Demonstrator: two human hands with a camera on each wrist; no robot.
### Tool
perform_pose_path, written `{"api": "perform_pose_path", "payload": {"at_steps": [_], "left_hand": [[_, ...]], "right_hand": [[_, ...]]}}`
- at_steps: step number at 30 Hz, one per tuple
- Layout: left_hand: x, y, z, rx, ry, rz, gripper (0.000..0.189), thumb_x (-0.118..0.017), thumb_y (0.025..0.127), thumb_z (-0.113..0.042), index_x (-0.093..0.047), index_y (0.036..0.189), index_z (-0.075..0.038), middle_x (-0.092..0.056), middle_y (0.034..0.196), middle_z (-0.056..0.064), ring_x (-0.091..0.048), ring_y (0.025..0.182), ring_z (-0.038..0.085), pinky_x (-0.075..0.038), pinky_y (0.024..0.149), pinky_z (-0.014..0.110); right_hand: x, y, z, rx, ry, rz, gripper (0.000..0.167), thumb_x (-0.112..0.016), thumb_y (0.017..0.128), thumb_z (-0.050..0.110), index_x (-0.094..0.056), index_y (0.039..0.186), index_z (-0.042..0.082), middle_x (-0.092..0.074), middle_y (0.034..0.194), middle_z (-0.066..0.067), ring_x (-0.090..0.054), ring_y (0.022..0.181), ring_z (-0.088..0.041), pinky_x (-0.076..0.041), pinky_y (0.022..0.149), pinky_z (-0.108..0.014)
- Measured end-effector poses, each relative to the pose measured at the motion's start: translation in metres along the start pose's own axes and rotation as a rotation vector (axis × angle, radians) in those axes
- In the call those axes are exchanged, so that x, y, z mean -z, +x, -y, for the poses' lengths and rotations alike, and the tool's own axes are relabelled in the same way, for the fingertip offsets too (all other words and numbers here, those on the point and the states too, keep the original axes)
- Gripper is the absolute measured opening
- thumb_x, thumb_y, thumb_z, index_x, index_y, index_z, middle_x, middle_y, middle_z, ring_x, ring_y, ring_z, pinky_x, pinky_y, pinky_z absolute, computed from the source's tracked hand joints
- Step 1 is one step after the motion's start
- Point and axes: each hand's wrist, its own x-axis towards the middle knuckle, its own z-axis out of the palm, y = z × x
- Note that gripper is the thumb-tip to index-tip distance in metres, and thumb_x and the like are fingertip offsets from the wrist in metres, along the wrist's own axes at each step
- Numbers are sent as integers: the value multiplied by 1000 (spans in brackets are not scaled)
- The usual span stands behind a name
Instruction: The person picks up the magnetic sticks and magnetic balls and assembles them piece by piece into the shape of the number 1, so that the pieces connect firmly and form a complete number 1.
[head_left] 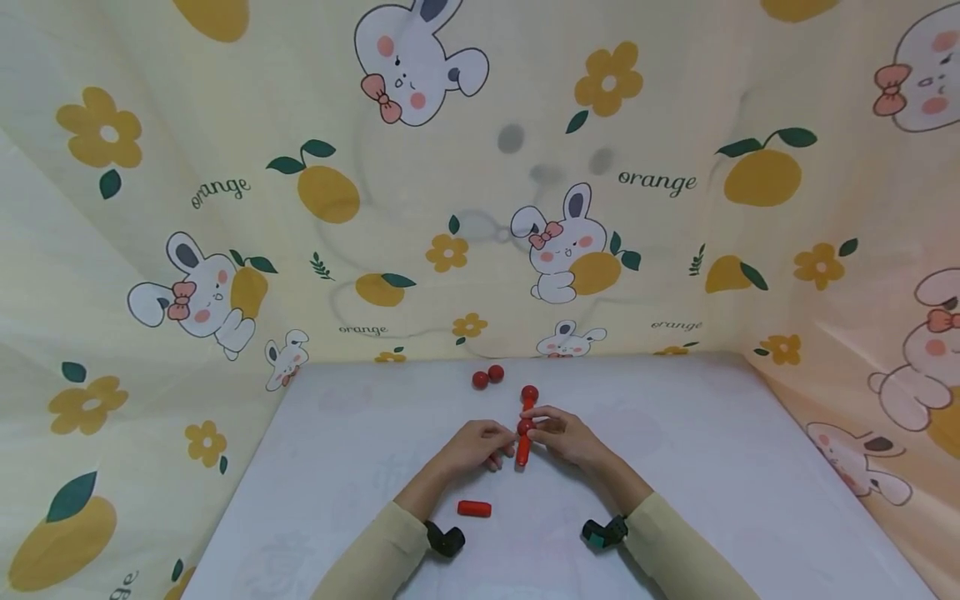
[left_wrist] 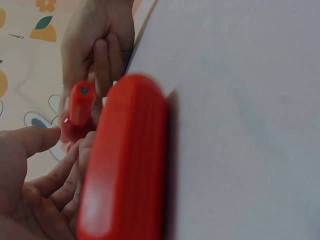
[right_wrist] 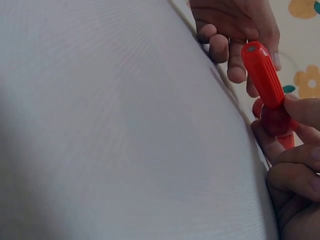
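Observation:
A red chain of two balls and two ribbed rods stretches away from the person in the head view. Its near ball point(head_left: 526, 427) joins the near rod point(head_left: 522, 452) to a far rod, which ends in a far ball point(head_left: 529, 394). My right hand point(head_left: 570, 437) pinches the chain at the near ball, thumb point(right_wrist: 304, 111) against the joint. Just left of that ball is my left hand point(head_left: 474, 446), its fingers loosely bent and holding nothing; whether a fingertip touches the ball is unclear. A small socket shows in the near rod's free end point(left_wrist: 84, 90).
One loose red rod point(head_left: 474, 508) lies on the white table point(head_left: 360, 500) between the forearms. Two loose red balls point(head_left: 480, 380) sit close together near the back edge. A printed cloth point(head_left: 480, 167) hangs behind and at both sides.

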Motion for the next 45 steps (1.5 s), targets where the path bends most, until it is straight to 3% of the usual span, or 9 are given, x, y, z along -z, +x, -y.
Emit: {"api": "perform_pose_path", "payload": {"at_steps": [7,19,25,30,35,45], "left_hand": [[19,7,4,-31,55,-57,26,-67,108,-32,-74,120,-10,-75,95,2,-65,76,17,-57,73,27],[38,27,-3,-56,231,-350,16,-70,106,-32,-72,111,-18,-70,108,0,-63,93,17,-57,87,37],[47,40,-3,-47,314,-444,18,-75,103,-32,-68,111,-18,-69,110,0,-61,96,20,-55,87,40],[53,50,1,-42,394,-478,27,-79,100,-34,-65,116,-18,-67,117,2,-63,105,22,-55,92,43],[57,56,4,-54,459,-470,38,-81,98,-35,-62,125,-16,-65,122,5,-63,108,24,-56,92,46],[63,66,3,-12,486,-443,48,-81,98,-34,-61,138,-17,-64,133,6,-64,118,27,-54,101,49]], "right_hand": [[0,0,0,-1,3,0,36,-76,102,26,-72,138,21,-72,126,-10,-57,113,-28,-49,79,-32],[0,0,3,-23,6,-12,34,-77,101,27,-74,135,25,-73,125,-3,-59,114,-25,-53,82,-33],[0,-2,2,-14,20,0,37,-77,101,26,-72,137,22,-72,126,-7,-57,112,-26,-51,79,-31],[-1,-1,0,1,22,10,40,-78,101,27,-71,139,19,-72,125,-6,-56,110,-26,-49,78,-31],[-1,-1,0,8,21,12,39,-78,101,27,-71,139,20,-73,123,-4,-56,109,-26,-49,79,-32],[0,-2,2,-25,34,7,36,-77,101,25,-73,137,22,-71,131,-7,-58,118,-29,-51,84,-34]]}}
